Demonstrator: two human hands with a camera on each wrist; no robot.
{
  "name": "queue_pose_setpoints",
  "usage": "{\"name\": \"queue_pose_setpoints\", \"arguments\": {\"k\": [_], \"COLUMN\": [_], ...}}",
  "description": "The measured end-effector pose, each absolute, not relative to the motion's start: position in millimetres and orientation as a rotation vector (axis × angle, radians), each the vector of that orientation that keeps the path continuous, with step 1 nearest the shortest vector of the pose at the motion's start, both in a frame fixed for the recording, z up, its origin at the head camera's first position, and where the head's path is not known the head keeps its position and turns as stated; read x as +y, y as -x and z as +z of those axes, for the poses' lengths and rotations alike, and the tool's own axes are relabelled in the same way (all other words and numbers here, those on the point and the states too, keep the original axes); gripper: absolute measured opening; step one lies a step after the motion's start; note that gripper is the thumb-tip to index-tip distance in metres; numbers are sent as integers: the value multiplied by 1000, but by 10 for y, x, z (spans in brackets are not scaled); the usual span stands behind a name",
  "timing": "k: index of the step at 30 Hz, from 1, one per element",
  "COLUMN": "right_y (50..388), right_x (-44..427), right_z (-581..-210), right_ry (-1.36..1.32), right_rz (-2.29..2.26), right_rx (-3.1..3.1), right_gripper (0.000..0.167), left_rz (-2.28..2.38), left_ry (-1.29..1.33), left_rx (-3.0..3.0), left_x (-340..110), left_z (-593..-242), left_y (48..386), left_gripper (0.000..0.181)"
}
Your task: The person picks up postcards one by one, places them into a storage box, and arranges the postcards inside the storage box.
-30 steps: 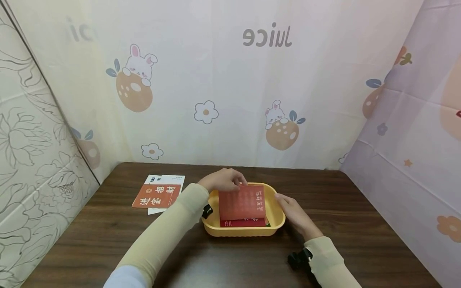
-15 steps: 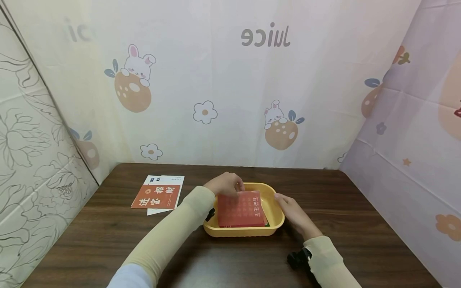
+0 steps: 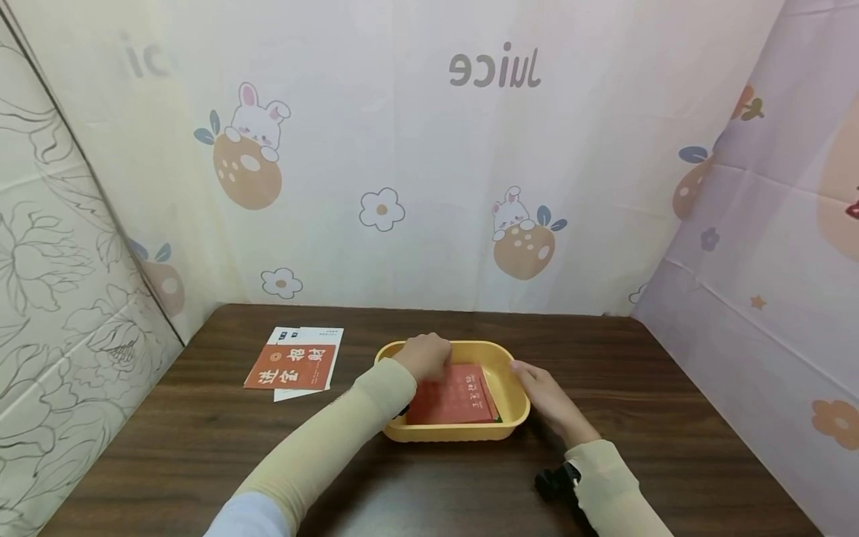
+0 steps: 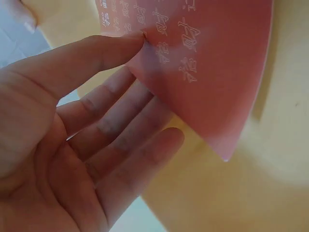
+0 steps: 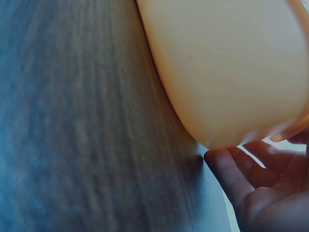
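Note:
In the head view, my left hand (image 3: 428, 359) reaches down into the yellow plastic basket (image 3: 498, 349). It pinches a red envelope (image 3: 463, 399) with pale lettering. The left wrist view shows the thumb on the face of the red envelope (image 4: 212, 92) and the other fingers behind its edge, with one corner free. Beneath lies more red paper with a green bit showing, mostly covered. My right hand (image 3: 546, 395) holds the basket's right end at the rim; in the right wrist view its fingertips touch the outer wall of the basket (image 5: 231, 72).
At the left of the dark wooden table (image 3: 201, 447), an orange-red envelope (image 3: 291, 367) lies over white paper pieces (image 3: 325, 335). Printed curtains (image 3: 429, 149) stand behind the table and along both sides. A black wrist camera (image 3: 555, 485) sits below my right hand.
My left hand has moved down and slightly toward me, lowering the red envelope flatter into the basket over the red paper there. The right hand and basket have stayed in place.

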State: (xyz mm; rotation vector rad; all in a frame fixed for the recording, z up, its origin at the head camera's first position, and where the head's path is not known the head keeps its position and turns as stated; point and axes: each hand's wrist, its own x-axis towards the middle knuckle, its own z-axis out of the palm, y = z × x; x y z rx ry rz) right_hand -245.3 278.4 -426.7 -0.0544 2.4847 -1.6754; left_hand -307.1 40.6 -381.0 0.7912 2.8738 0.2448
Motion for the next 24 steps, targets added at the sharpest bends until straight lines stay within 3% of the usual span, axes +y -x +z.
{"name": "queue_pose_setpoints", "arguments": {"k": [24], "right_y": [2466], "right_x": [2798], "right_z": [-4297], "right_ry": [59], "right_rz": [-1667], "right_rx": [2496], "right_gripper": [68], "left_rz": [97], "left_ry": [-869], "left_rx": [2897], "left_x": [413], "left_z": [-3838], "left_y": [3008], "left_gripper": [8]}}
